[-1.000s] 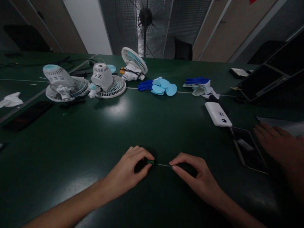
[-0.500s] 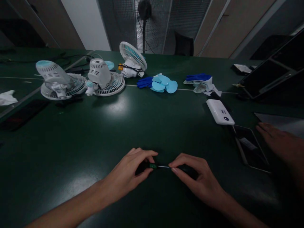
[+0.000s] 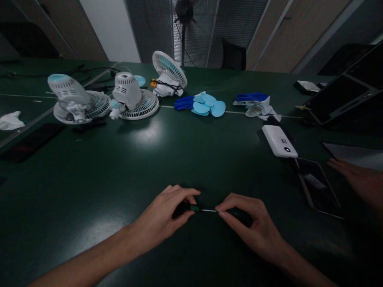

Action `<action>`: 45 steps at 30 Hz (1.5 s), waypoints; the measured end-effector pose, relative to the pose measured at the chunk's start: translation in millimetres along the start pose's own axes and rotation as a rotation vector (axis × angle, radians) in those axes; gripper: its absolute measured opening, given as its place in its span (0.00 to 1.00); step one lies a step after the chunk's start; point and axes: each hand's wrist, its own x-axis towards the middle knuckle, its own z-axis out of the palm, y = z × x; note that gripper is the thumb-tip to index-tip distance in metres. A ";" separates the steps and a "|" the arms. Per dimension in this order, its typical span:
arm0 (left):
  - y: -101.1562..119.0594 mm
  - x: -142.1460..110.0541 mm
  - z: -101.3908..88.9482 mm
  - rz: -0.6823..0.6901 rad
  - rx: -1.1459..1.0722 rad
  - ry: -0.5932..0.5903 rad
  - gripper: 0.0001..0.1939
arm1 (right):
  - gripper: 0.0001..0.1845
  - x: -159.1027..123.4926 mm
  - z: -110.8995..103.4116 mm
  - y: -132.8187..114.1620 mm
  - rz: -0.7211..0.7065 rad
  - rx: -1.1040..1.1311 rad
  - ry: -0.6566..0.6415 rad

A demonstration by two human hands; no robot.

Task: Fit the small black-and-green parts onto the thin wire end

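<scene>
A small screwdriver [image 3: 200, 209] with a dark and green handle and a thin metal shaft lies between my hands on the dark green table [image 3: 191, 155]. My left hand [image 3: 167, 215] pinches its handle end with thumb and fingers. The fingertips of my right hand [image 3: 249, 227] are closed on the shaft's tip end. Both hands rest low on the table near its front edge.
Three white-and-blue desk fans [image 3: 131, 97] lie at the back left, with a loose blue fan blade [image 3: 208, 107] and blue gloves [image 3: 254, 101] beside them. A white power bank [image 3: 279, 140] and a tablet [image 3: 317, 184] sit right. Another person's hand [image 3: 359, 179] rests at far right.
My hands have moved slightly closer together on the screwdriver. The other person's hand at the right has drawn back toward the right edge.
</scene>
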 end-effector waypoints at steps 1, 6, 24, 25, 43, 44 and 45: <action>0.1 0.1 0.0 0.002 -0.001 0.002 0.25 | 0.06 0.2 0.6 -0.3 0.000 0.006 0.001; 0.6 0.3 0.7 0.020 0.012 0.006 0.26 | 0.06 0.9 2.9 -0.8 -0.005 0.115 0.042; 0.5 -0.1 0.9 0.022 0.028 -0.006 0.25 | 0.06 1.4 6.1 -2.5 -0.058 0.013 -0.010; 0.9 -0.2 0.9 0.018 0.025 -0.004 0.25 | 0.06 1.5 6.4 -2.1 -0.058 0.019 -0.013; -3.7 -4.6 -18.4 0.153 0.175 -0.109 0.18 | 0.06 2.3 1.6 -4.0 -0.018 0.039 0.137; -9.7 -5.7 -25.9 0.149 0.195 -0.096 0.18 | 0.06 2.1 1.2 -4.0 -0.017 0.039 0.137; -17.3 -7.1 -35.6 0.129 0.216 -0.066 0.18 | 0.06 1.8 0.9 -3.7 -0.014 0.042 0.133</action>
